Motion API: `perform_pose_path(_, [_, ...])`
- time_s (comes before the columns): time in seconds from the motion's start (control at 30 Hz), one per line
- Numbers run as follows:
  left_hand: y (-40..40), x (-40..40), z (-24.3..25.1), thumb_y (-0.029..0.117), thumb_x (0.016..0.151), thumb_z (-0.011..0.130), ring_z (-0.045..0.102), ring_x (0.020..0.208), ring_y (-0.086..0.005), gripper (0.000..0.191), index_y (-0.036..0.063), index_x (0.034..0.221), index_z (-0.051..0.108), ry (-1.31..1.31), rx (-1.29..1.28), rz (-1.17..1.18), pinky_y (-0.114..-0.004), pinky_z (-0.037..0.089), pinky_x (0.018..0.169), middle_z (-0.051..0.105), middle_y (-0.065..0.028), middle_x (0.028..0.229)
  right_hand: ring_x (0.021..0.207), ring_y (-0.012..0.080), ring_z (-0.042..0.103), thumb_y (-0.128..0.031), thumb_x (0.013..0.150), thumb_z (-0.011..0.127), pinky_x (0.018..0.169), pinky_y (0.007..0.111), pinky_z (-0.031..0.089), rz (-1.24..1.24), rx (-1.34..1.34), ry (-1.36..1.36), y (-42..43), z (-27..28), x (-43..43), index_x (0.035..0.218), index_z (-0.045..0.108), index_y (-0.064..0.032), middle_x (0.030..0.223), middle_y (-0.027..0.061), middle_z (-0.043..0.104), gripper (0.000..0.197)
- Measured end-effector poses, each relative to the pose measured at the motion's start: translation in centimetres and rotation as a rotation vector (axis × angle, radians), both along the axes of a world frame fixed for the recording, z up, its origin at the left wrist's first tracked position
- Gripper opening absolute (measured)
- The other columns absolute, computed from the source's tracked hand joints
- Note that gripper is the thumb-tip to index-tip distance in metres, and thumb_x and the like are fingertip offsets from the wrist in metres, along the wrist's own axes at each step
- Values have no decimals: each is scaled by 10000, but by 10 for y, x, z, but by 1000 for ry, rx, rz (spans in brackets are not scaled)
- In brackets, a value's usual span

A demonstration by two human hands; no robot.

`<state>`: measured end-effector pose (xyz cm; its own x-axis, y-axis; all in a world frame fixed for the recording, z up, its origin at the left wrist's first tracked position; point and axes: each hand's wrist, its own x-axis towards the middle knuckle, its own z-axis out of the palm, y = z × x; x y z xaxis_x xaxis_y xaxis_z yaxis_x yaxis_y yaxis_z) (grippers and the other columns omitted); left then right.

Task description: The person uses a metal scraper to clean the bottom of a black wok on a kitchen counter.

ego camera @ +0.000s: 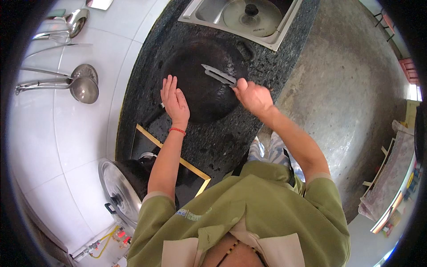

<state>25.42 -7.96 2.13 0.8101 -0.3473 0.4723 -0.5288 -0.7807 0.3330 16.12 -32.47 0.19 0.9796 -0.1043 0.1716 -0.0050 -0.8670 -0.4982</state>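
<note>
A dark round wok (pixel 200 96) lies on the black speckled stone counter (pixel 213 147); its long handle (pixel 154 115) points to the lower left and a small loop handle (pixel 247 50) sits at the upper right. Whether its inside or its underside faces up, I cannot tell. My left hand (pixel 175 100) is flat at the wok's left rim, fingers extended, holding nothing. My right hand (pixel 252 96) is closed round the hidden handle of a metal kitchen tool (pixel 218 75) with a pointed blade and a serrated edge. The blade lies over the wok, pointing up and left. Pale scrape marks show near it.
Beyond the wok is a steel sink (pixel 203 15) with a glass lid (pixel 253 20). Ladles (pixel 85 89) hang along the white tiled wall (pixel 80 133). At lower left, a large lidded pot (pixel 123 190) stands beside a gold-edged stove panel (pixel 193 170). Concrete floor (pixel 320 100) lies to the right.
</note>
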Motion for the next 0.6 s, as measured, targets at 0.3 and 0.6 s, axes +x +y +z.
perform_pose_path(0.3, [0,4,3,224,1014,355,351,1347,-291,384,65,1326,511,-4,0,12,-429,243,1121,448,-90,1417,560,347,622,-367,905,549,483,467,515,-209,41,64,-19,-11,10,909,478,-67,700,158,599,308])
perform_pose_path(0.6, [-4,6,6,213,1013,356,351,1345,-300,380,65,1326,511,21,-18,13,-425,250,1117,449,-96,1415,530,341,608,-361,902,564,443,429,500,-155,38,-85,12,4,6,881,466,-69,682,166,584,308])
